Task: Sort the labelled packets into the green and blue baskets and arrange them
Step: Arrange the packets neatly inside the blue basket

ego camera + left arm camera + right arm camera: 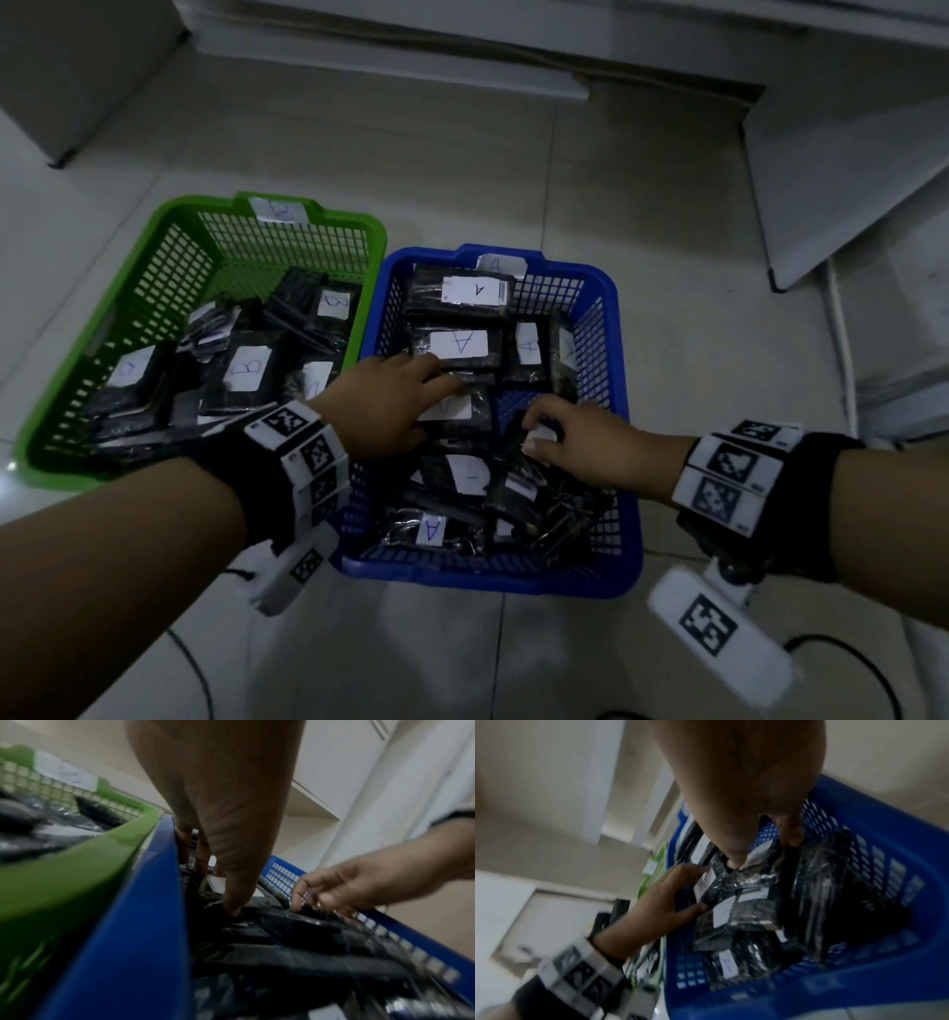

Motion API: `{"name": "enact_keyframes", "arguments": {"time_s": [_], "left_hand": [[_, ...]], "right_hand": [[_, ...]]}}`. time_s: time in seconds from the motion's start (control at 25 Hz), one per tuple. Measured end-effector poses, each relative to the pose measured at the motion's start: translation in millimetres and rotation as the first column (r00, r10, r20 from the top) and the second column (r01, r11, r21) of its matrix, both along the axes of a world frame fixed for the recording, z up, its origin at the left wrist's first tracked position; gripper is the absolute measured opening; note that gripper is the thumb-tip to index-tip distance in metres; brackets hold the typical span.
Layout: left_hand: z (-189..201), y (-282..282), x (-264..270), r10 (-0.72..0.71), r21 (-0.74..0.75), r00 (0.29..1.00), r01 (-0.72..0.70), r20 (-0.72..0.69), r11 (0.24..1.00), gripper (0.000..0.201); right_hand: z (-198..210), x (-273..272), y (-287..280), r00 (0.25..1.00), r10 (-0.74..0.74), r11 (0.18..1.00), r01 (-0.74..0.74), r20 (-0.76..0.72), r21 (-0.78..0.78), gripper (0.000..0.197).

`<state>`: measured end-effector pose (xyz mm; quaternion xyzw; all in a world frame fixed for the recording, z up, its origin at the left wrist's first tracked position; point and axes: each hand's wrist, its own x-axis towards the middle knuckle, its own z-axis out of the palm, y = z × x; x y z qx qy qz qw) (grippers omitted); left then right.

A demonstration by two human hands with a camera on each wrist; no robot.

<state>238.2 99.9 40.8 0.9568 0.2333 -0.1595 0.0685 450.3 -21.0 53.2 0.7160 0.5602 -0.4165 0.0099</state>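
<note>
The green basket [128, 267] on the left holds black packets labelled B [245, 367]. Beside it on the right, the blue basket [622, 360] holds black packets labelled A [458, 343]. Both hands are inside the blue basket. My left hand [431, 406] grips one A packet [707, 882] between fingers and thumb. My right hand [534, 434] pinches the white-labelled end of another packet [543, 437] close by. In the left wrist view the left hand [231, 862] points down into the pile beside the right hand [334, 892]. The right wrist view shows the right hand [757, 845] pinching that label [759, 850].
The baskets stand side by side on a pale tiled floor [693, 334]. White cabinet fronts [513, 67] run along the back and a white panel [847, 180] leans at the right. Black cables [197, 673] lie on the floor near me.
</note>
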Motion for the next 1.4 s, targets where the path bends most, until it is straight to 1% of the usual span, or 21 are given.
{"name": "enact_keyframes", "arguments": {"time_s": [0.04, 0.08, 0.2, 0.28, 0.32, 0.4, 0.48, 0.52, 0.6, 0.72, 0.8, 0.88, 0.92, 0.96, 1.0, 1.08, 1.12, 1.16, 1.24, 1.32, 1.4], "left_hand": [[0, 1, 0, 0.015, -0.009, 1.0, -0.015, 0.012, 1.0, 0.067], [-1, 2, 0, 0.018, -0.014, 1.0, -0.017, 0.02, 1.0, 0.067], [0, 2, 3, 0.008, -0.022, 1.0, -0.008, 0.022, 1.0, 0.065], [1, 3, 4, 0.014, -0.036, 0.999, -0.013, 0.031, 0.999, 0.064], [1, 5, 4, 0.01, -0.037, 0.999, -0.009, 0.038, 0.999, 0.064], [2, 7, 6, -0.002, -0.048, 0.998, 0.005, 0.061, 0.999, 0.063], [3, 8, 7, 0.0, -0.067, 0.996, 0.006, 0.089, 0.998, 0.06], [3, 8, 8, 0.005, -0.074, 0.994, 0.003, 0.106, 0.997, 0.058], [4, 5, 11, 0.017, -0.097, 0.986, -0.001, 0.164, 0.995, 0.053], [4, 2, 18, 0.012, -0.111, 0.972, 0.014, 0.233, 0.994, 0.046], [3, 0, 24, -0.025, -0.099, 0.966, 0.053, 0.259, 0.994, 0.042], [4, 0, 29, -0.081, -0.06, 0.959, 0.101, 0.273, 0.993, 0.039], [4, 1, 33, -0.113, -0.037, 0.958, 0.127, 0.263, 0.991, 0.04], [4, 1, 36, -0.136, -0.021, 0.962, 0.145, 0.235, 0.989, 0.04], [3, 1, 40, -0.153, -0.013, 0.968, 0.158, 0.197, 0.987, 0.04], [-1, 1, 46, -0.184, 0.006, 0.972, 0.185, 0.148, 0.983, 0.04], [-2, 1, 50, -0.206, 0.025, 0.969, 0.205, 0.138, 0.979, 0.04], [-4, 1, 54, -0.223, 0.048, 0.968, 0.219, 0.116, 0.975, 0.041], [-8, 4, 58, -0.199, 0.084, 0.978, 0.194, 0.059, 0.977, 0.045], [-8, 8, 62, -0.154, 0.112, 0.988, 0.15, 0.023, 0.982, 0.049], [-8, 10, 66, -0.129, 0.118, 0.991, 0.125, 0.026, 0.985, 0.05]], "right_hand": [[0, 0, 2, 1.0, 0.007, 0.999, -0.006, 0.007, -0.034, 0.046], [1, 0, 4, 1.0, 0.021, 0.997, -0.019, 0.022, -0.071, 0.057], [1, -2, 9, 0.997, 0.037, 0.988, -0.028, 0.06, -0.152, 0.101], [5, -2, 11, 0.996, 0.044, 0.984, -0.029, 0.083, -0.173, 0.108], [6, 0, 12, 0.996, 0.027, 0.987, -0.014, 0.08, -0.161, 0.103], [10, 7, 13, 0.998, -0.069, 0.99, 0.069, 0.003, -0.126, 0.083], [12, 13, 16, 0.96, -0.217, 0.974, 0.202, -0.175, -0.1, 0.054], [12, 15, 18, 0.935, -0.272, 0.962, 0.26, -0.229, -0.08, 0.042], [11, 21, 27, 0.924, -0.337, 0.938, 0.347, -0.183, 0.026, 0.032], [8, 26, 51, 0.918, -0.392, 0.885, 0.396, -0.065, 0.244, 0.033], [8, 29, 64, 0.922, -0.384, 0.857, 0.375, -0.046, 0.354, 0.044], [7, 31, 72, 0.919, -0.392, 0.836, 0.375, -0.041, 0.4, 0.051], [8, 31, 72, 0.914, -0.405, 0.832, 0.375, -0.014, 0.409, 0.046], [8, 32, 71, 0.916, -0.4, 0.84, 0.351, 0.035, 0.413, 0.037], [10, 31, 67, 0.927, -0.358, 0.874, 0.291, 0.11, 0.39, 0.029], [9, 28, 59, 0.953, -0.189, 0.96, 0.129, 0.236, 0.247, 0.022], [7, 26, 55, 0.958, -0.125, 0.981, 0.081, 0.258, 0.176, 0.023], [5, 24, 51, 0.962, -0.091, 0.99, 0.06, 0.259, 0.124, 0.024], [-2, 21, 45, 0.97, -0.098, 0.993, 0.081, 0.223, 0.083, 0.025], [-6, 20, 39, 0.971, -0.086, 0.993, 0.065, 0.222, 0.102, 0.029], [-6, 17, 34, 0.974, -0.122, 0.987, 0.1, 0.189, 0.125, 0.031]]}}
